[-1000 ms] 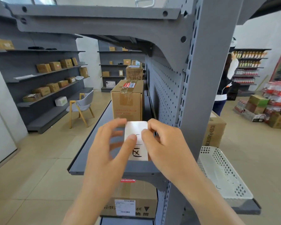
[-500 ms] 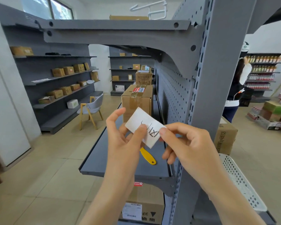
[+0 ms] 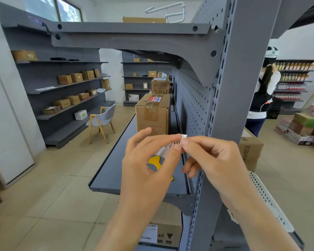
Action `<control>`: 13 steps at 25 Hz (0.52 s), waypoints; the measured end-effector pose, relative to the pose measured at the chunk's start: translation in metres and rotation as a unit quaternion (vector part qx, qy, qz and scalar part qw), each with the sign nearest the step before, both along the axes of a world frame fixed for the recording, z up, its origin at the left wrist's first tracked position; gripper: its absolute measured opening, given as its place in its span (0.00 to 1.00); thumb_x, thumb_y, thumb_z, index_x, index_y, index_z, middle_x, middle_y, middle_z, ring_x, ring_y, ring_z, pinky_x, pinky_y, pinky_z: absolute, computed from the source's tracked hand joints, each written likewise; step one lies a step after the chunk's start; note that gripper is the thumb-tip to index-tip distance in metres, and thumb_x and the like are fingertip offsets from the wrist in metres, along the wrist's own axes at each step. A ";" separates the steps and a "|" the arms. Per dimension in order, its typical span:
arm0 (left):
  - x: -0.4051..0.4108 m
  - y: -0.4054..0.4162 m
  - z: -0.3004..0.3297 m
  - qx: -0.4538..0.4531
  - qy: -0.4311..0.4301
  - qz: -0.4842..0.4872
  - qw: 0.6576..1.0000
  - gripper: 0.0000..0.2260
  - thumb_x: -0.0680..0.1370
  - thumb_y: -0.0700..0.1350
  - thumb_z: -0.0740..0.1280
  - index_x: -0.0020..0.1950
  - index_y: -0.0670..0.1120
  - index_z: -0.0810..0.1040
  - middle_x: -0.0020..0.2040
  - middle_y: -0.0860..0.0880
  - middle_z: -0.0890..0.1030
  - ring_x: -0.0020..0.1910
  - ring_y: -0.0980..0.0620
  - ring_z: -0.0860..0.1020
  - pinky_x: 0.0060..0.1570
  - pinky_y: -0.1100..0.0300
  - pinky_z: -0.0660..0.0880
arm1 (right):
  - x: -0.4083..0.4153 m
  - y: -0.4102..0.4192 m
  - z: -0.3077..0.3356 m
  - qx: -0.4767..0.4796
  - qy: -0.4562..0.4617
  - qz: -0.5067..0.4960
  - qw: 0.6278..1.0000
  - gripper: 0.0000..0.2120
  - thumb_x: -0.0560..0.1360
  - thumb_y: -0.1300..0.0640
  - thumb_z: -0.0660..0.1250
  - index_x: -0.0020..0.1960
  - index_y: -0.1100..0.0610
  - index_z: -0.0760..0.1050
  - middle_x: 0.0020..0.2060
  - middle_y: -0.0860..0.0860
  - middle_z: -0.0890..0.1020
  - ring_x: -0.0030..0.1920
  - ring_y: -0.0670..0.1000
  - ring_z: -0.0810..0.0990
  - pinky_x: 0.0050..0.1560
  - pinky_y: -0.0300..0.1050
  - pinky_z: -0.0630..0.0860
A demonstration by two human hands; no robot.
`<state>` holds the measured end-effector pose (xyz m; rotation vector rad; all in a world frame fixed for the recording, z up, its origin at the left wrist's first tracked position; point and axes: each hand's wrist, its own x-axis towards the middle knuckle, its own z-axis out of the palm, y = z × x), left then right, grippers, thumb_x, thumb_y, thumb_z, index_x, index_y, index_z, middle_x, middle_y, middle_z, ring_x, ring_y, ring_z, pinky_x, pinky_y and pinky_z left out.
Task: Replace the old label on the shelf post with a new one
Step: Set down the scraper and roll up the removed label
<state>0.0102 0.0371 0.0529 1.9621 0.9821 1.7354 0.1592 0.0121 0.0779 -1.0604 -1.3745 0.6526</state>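
Note:
A white label with black handwriting is pinched between both hands, in front of the grey shelf post. My left hand holds it with thumb and forefinger; my right hand pinches its upper right corner. Most of the label is hidden behind my left fingers. A yellow scraper lies on the grey shelf under my hands. A torn white scrap sticks to the post lower down.
A taped cardboard box stands on the shelf behind my hands. A white perforated basket and a carton sit right of the post. A person stands at far shelves on the right. A chair stands in the left aisle.
The label has tilted from flat toward me to nearly edge-on, and both hands have closed together on its upper corner. The view has risen, which uncovers the yellow scraper on the shelf.

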 end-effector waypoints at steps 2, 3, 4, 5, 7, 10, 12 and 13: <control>0.000 -0.002 0.001 -0.013 -0.025 -0.024 0.999 0.08 0.75 0.57 0.68 0.52 0.69 0.82 0.53 0.72 0.82 0.68 0.59 0.74 0.59 0.75 0.68 | 0.001 -0.002 0.000 -0.004 0.004 0.020 1.000 0.08 0.77 0.58 0.70 0.46 0.56 0.88 0.32 0.54 0.87 0.26 0.53 0.82 0.31 0.39 0.79; -0.001 -0.003 0.000 -0.021 -0.036 -0.037 0.998 0.08 0.75 0.56 0.70 0.51 0.70 0.83 0.52 0.71 0.83 0.67 0.59 0.75 0.57 0.75 0.69 | 0.002 -0.003 -0.001 -0.007 0.007 0.028 1.000 0.08 0.76 0.57 0.70 0.48 0.57 0.88 0.34 0.54 0.88 0.27 0.52 0.82 0.30 0.39 0.79; -0.001 -0.003 0.000 -0.030 -0.045 -0.049 0.997 0.09 0.76 0.55 0.70 0.51 0.70 0.83 0.52 0.70 0.84 0.66 0.59 0.76 0.57 0.74 0.70 | 0.003 -0.003 -0.002 -0.009 0.009 0.032 0.999 0.09 0.76 0.57 0.70 0.49 0.58 0.88 0.36 0.54 0.89 0.27 0.51 0.82 0.30 0.38 0.79; -0.001 -0.003 0.000 -0.035 -0.048 -0.057 0.997 0.10 0.76 0.54 0.70 0.52 0.70 0.83 0.52 0.70 0.84 0.66 0.59 0.76 0.56 0.74 0.71 | 0.004 -0.002 -0.003 -0.012 0.012 0.034 0.999 0.09 0.76 0.58 0.70 0.50 0.58 0.88 0.38 0.54 0.89 0.27 0.50 0.82 0.30 0.38 0.79; -0.002 -0.003 0.001 -0.031 -0.042 -0.059 0.997 0.10 0.76 0.54 0.69 0.52 0.70 0.83 0.52 0.69 0.84 0.66 0.59 0.76 0.56 0.75 0.70 | 0.004 -0.001 -0.004 -0.019 0.020 0.037 0.999 0.10 0.75 0.56 0.69 0.50 0.58 0.87 0.39 0.54 0.89 0.27 0.49 0.82 0.29 0.37 0.79; -0.002 -0.002 0.001 -0.024 -0.035 -0.057 0.997 0.09 0.75 0.57 0.67 0.52 0.71 0.82 0.52 0.71 0.84 0.66 0.59 0.76 0.56 0.75 0.70 | 0.004 0.000 -0.004 -0.023 0.032 0.039 0.998 0.13 0.71 0.52 0.70 0.49 0.58 0.87 0.39 0.54 0.89 0.26 0.48 0.82 0.29 0.37 0.78; -0.002 -0.001 0.000 -0.025 -0.035 -0.058 0.997 0.10 0.75 0.58 0.67 0.53 0.71 0.82 0.53 0.71 0.84 0.66 0.59 0.76 0.56 0.75 0.70 | 0.004 0.000 -0.004 -0.020 0.037 0.039 0.998 0.12 0.72 0.54 0.70 0.48 0.58 0.87 0.38 0.54 0.89 0.26 0.48 0.82 0.28 0.37 0.78; -0.002 -0.001 -0.001 -0.026 -0.036 -0.059 0.997 0.10 0.75 0.59 0.67 0.53 0.71 0.83 0.53 0.70 0.84 0.66 0.60 0.76 0.56 0.75 0.70 | 0.004 0.001 -0.004 -0.018 0.041 0.040 0.998 0.10 0.73 0.56 0.70 0.48 0.59 0.87 0.38 0.54 0.89 0.26 0.48 0.82 0.28 0.37 0.78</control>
